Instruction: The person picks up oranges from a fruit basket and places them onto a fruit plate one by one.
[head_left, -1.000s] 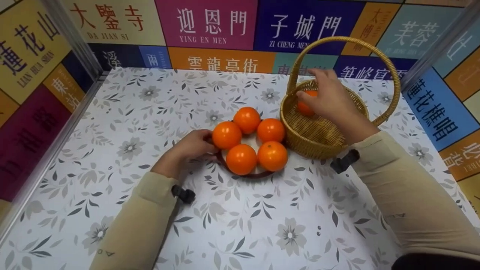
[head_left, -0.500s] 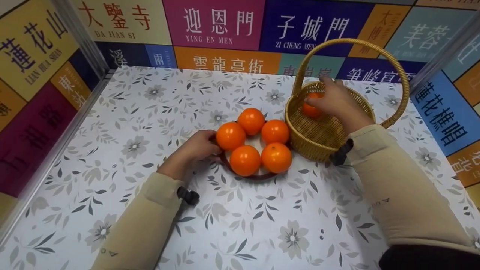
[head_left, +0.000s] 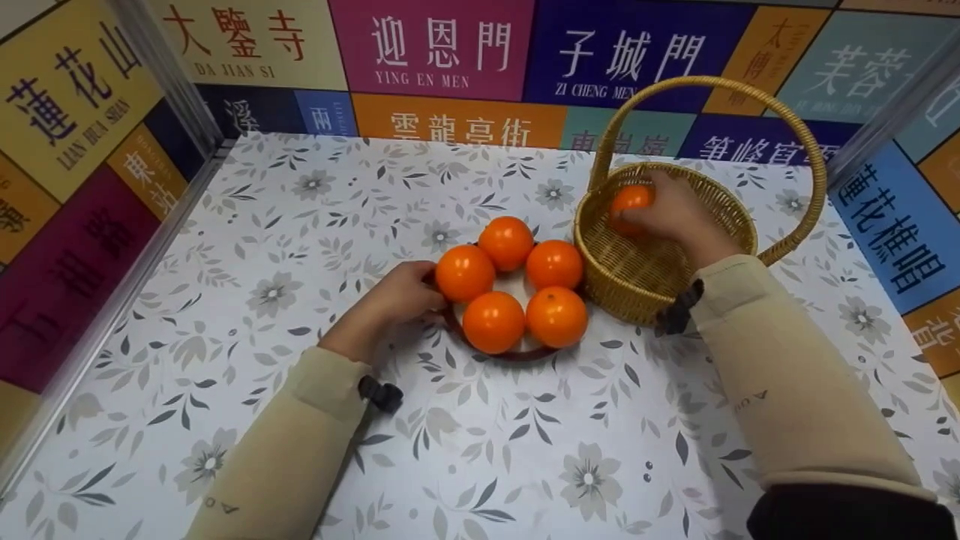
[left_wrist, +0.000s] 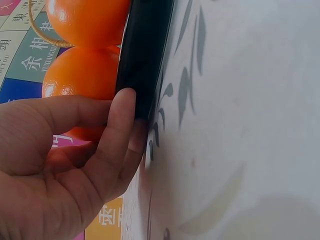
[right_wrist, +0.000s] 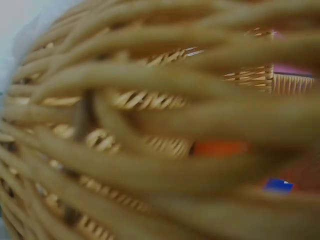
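Note:
Several oranges [head_left: 493, 322] stand in a ring on a round plate [head_left: 517, 354] with a pale inside and a dark rim. My left hand [head_left: 401, 294] holds the plate's left edge; in the left wrist view its fingers [left_wrist: 122, 117] lie on the dark outer side [left_wrist: 145, 55], below two oranges. Inside the wicker basket [head_left: 630, 296], my right hand [head_left: 679, 210] grips another orange [head_left: 631, 204] near the far left wall. The right wrist view is filled by blurred wicker [right_wrist: 150, 85], with only a patch of the orange [right_wrist: 220, 148] showing through the gaps.
The basket's tall handle [head_left: 814, 165] arches above the right hand. A white floral cloth [head_left: 247, 322] covers the table. Printed panels [head_left: 442, 49] wall in the back and both sides. The basket stands right against the plate's right side.
My right hand has gone lower into the basket, its fingers now round the orange there. The left hand keeps its place at the plate. The whole view has shifted slightly.

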